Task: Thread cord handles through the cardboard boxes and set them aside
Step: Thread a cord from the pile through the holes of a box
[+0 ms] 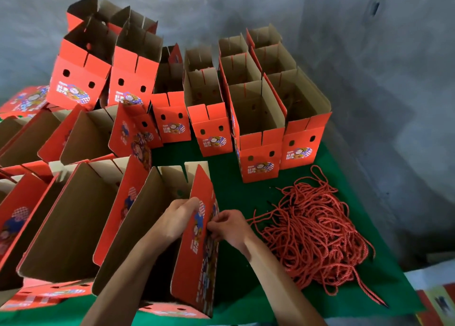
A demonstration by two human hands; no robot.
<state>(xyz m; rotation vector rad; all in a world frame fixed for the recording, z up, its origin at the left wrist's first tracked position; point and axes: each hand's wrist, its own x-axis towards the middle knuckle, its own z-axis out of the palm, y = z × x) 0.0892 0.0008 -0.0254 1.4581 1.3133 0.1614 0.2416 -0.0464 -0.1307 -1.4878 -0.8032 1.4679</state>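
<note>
— Left hand [181,218] first: where is it?

— Reaching in from the near edge of the bench [344,298], forearm slanting up into the open carton [194,247]. Its fingers curl over the top edge of that carton's red printed wall and grip it.

— And the right hand [227,227]?

— Just beside it on the outer face of the same wall, fingers bunched and pinching at the cardboard. Whether a cord end sits between the fingertips, I cannot tell; it is too small to see.

— What lies around them, going left to right?

— Along the left edge, tilted open boxes [73,217] lean one against another. Toward the far left corner two stacked boxes [103,74] rise higher. Across the far middle stand upright boxes [258,133] in rows, mouths up, each with two holes in its front. Near the right edge a tangled heap of red cords [317,229] rests on the green cover, close to the right forearm but apart from it.
</note>
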